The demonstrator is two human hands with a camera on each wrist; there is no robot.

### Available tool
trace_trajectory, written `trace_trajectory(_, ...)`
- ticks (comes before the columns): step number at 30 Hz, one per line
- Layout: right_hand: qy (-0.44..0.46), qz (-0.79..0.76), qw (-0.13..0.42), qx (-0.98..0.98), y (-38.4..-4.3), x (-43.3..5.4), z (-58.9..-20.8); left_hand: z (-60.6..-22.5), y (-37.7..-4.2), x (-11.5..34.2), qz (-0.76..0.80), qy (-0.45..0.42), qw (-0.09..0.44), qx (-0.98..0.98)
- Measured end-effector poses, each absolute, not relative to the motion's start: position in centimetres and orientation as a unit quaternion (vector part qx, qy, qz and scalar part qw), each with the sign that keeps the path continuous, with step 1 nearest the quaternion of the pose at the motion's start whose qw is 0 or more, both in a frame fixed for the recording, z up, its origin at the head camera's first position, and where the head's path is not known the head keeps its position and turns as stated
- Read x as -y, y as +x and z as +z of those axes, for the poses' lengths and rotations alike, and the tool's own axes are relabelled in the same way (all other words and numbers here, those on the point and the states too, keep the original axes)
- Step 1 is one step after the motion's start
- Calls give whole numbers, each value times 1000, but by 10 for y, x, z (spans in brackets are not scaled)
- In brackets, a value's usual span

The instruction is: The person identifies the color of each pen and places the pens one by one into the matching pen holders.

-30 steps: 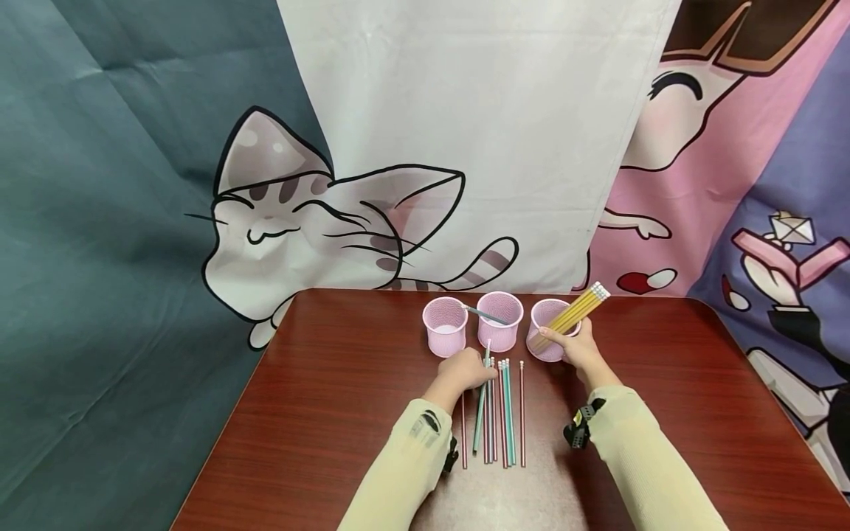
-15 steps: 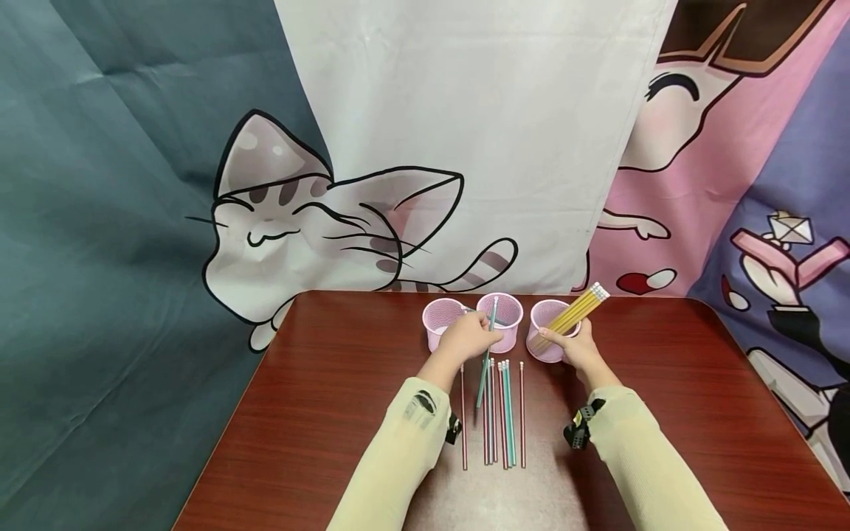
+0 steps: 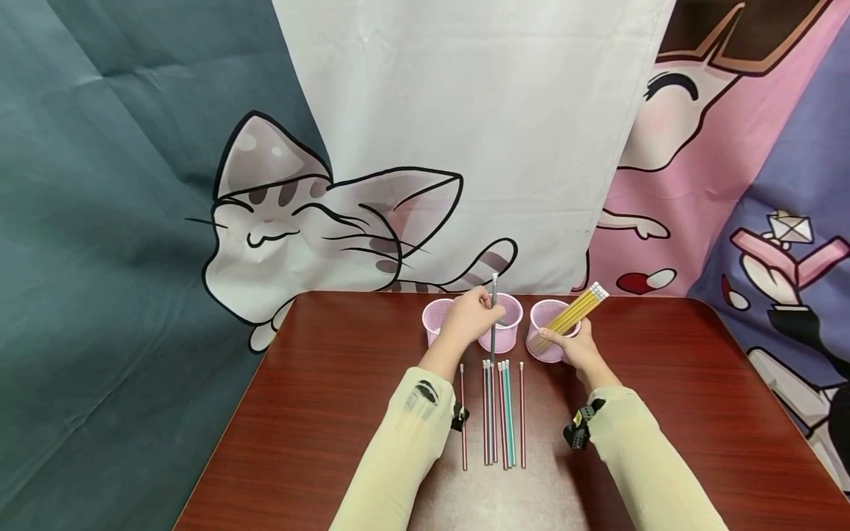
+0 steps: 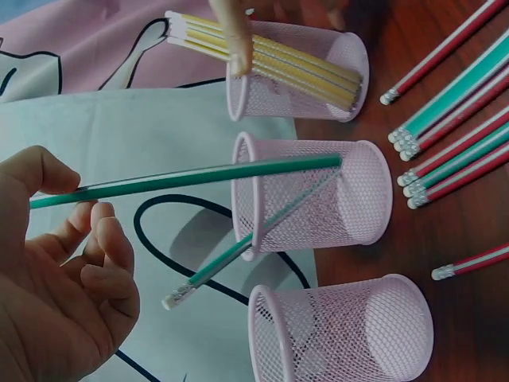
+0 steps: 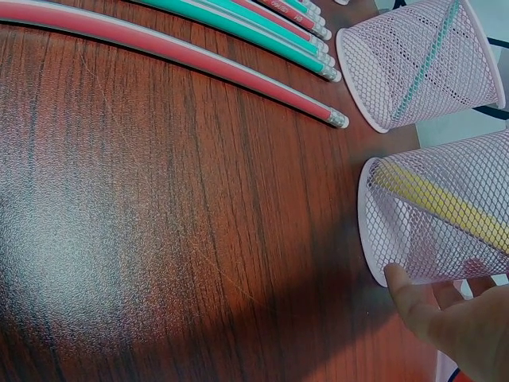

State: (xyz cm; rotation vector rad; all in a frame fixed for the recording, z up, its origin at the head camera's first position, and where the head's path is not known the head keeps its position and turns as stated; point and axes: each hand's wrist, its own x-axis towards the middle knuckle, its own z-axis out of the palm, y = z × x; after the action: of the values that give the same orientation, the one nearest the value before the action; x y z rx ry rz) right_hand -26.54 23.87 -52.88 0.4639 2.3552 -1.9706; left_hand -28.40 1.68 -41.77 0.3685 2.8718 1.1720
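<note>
My left hand point(image 3: 468, 318) pinches a green pencil point(image 4: 199, 173) between thumb and fingers, holding it nearly upright with the white eraser on top. In the left wrist view its lower end overlaps the middle pink mesh pencil cup point(image 4: 370, 191). A second green pencil point(image 4: 227, 256) leans inside that cup, eraser end out over the rim. My right hand point(image 3: 581, 350) grips the right-hand pencil cup point(image 3: 539, 317), thumb over the rim by a bundle of yellow pencils point(image 3: 569, 316) slanting out of it. The right wrist view shows a finger point(image 5: 409, 301) against the mesh near the base.
A third pink mesh cup point(image 4: 342, 330) stands at the left, partly behind my left hand in the head view. Several red and green striped pencils point(image 3: 508, 417) lie on the brown wooden table point(image 3: 319, 398), pointing toward the cups. A printed cloth point(image 3: 465, 110) hangs behind the table.
My left hand has lifted the green pencil from among those on the table, moved it forward and brought it upright by the middle cup. The right hand has stayed in place.
</note>
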Motion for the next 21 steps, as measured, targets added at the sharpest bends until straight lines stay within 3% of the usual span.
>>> trace_trajectory(21, 149, -637, 19, -756, -266, -239, -528, -408, -288, -21, 417, 95, -89, -900)
